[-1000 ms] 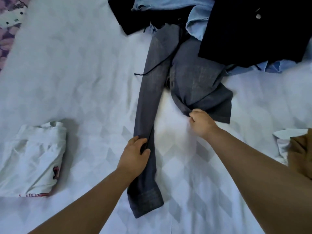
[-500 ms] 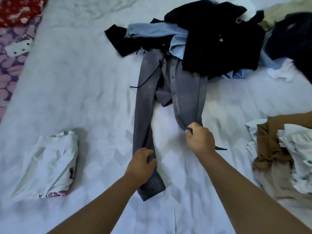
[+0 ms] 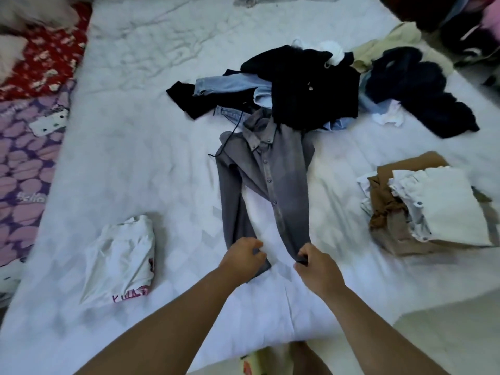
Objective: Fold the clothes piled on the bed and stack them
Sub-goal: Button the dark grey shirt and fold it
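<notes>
Gripping the grey shirt [image 3: 273, 171], both hands [image 3: 281, 259] flank a folded white tee [image 3: 119, 255] with illegible pink lettering.

We see bare sheet on the bed [image 3: 135, 147] to the left of the grey shirt [image 3: 281, 180]. The dark pile [image 3: 311, 87] blocks the far side, a folded white top [image 3: 119, 255] sits near-left, and a stack [image 3: 433, 207] crowds the right.
</notes>
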{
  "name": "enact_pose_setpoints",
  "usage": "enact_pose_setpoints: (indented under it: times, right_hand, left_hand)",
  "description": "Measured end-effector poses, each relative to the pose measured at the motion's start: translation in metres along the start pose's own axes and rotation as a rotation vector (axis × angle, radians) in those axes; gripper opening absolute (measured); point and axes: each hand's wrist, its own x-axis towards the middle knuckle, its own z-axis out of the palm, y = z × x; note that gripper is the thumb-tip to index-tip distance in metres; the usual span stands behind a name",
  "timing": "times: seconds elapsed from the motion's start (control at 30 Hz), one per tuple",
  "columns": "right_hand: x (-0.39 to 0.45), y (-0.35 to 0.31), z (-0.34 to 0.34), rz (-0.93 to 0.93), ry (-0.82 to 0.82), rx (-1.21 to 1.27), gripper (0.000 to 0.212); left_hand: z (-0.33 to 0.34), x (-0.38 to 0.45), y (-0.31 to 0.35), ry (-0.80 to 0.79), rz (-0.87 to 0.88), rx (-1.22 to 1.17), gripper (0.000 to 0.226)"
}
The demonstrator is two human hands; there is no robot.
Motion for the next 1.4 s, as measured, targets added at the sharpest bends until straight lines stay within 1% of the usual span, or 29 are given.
enact_pose_setpoints:
  times: [0.1,0.2,0.3,0.4,0.47,0.6,0.67,0.73,0.83,0.9,1.03,1.07,1.13,1.2,1.23,1.27,1.3,1.37,1.4]
  right_hand:
    - [-0.009,0.003,-0.003,-0.025,-0.017,0.019,0.024]
    - [0.000,0.006,-0.010,-0.027,-0.017,-0.001,0.038]
    - [0.021,0.006,-0.019,-0.035,0.032,-0.015,0.031]
    - [0.047,-0.001,-0.027,-0.070,0.045,-0.022,0.024]
    - [0.073,-0.006,-0.035,-0.099,0.035,-0.045,0.024]
    - [0.145,-0.027,-0.056,-0.164,0.027,-0.100,0.033]
    - [0.186,-0.041,-0.065,-0.195,0.052,-0.108,0.037]
    - [0.229,-0.054,-0.074,-0.201,0.118,-0.121,0.041]
    - [0.286,-0.067,-0.082,-0.172,0.237,-0.148,0.053]
    - [0.317,-0.067,-0.081,-0.110,0.275,-0.173,0.064]
    - [0.352,-0.058,-0.070,0.000,0.172,-0.187,0.095]
    - [0.357,-0.056,-0.068,0.008,0.152,-0.148,0.100]
    - [0.363,-0.056,-0.066,-0.010,0.122,0.018,0.106]
    - [0.366,-0.058,-0.065,-0.036,0.067,0.207,0.103]
    - [0.365,-0.060,-0.065,-0.039,0.032,0.256,0.095]
    - [0.363,-0.060,-0.066,-0.045,0.001,0.237,0.082]
    - [0.360,-0.060,-0.065,-0.053,-0.016,0.160,0.065]
    - [0.341,-0.054,-0.058,-0.078,0.010,-0.042,0.033]
    - [0.326,-0.048,-0.053,-0.091,0.025,-0.123,0.024]
  left_hand:
    - [-0.002,-0.006,0.004,-0.013,0.016,0.006,0.036]
    - [-0.003,0.001,0.002,-0.002,0.044,0.052,0.030]
    - [-0.005,0.013,-0.001,0.005,0.023,0.056,0.033]
    - [-0.008,0.035,-0.004,0.007,0.008,0.068,0.033]
    - [-0.012,0.057,-0.003,0.016,0.010,0.085,0.033]
    - [-0.025,0.113,0.000,0.080,-0.012,0.070,0.041]
    - [-0.036,0.146,0.004,0.128,-0.007,0.068,0.044]
    - [-0.048,0.185,0.009,0.186,0.006,0.073,0.049]
    - [-0.062,0.236,0.018,0.273,-0.029,0.036,0.053]
    - [-0.063,0.263,0.022,0.330,-0.059,0.004,0.057]
    - [-0.062,0.298,0.023,0.452,-0.180,-0.094,0.069]
    - [-0.062,0.306,0.022,0.459,-0.202,-0.143,0.072]
    - [-0.063,0.316,0.023,0.441,-0.218,-0.239,0.078]
    - [-0.061,0.322,0.024,0.431,-0.203,-0.280,0.080]
    - [-0.061,0.322,0.025,0.422,-0.206,-0.261,0.075]
    - [-0.060,0.321,0.025,0.409,-0.215,-0.199,0.066]
    - [-0.060,0.319,0.025,0.382,-0.219,-0.099,0.053]
    - [-0.054,0.305,0.020,0.291,-0.199,0.157,0.028]
    - [-0.051,0.295,0.016,0.239,-0.179,0.277,0.021]
